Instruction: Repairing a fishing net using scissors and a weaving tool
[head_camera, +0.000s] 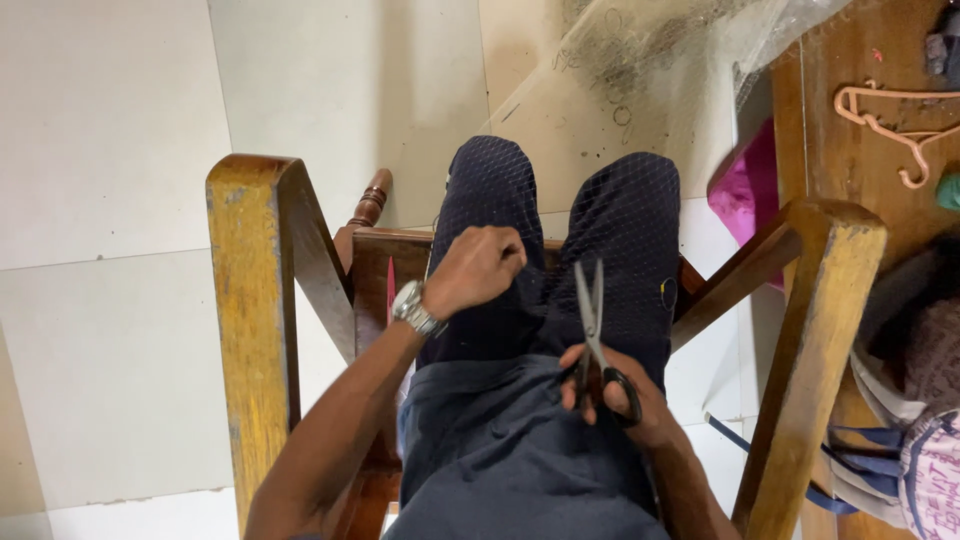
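Closest to the lens, the right hand is wrapped around the black loops of a pair of scissors, blades pointing up and away and parted only a sliver. Over on the other side, the left hand, wristwatch showing, is closed in a fist, pinching a fine mesh netting that drapes over both knees and runs up toward the top edge of the view. The netting lies taut under that fist, slack nearer the blades. To cut it well, my read is that the pinch should keep the mesh stretched and lifted clear of the dark trousers, with the blades opened wider before they bite. Outward now: the wooden chair arms flank the lap, pale floor tiles on the left, and a wooden table at the right edge carries a pink hanger.
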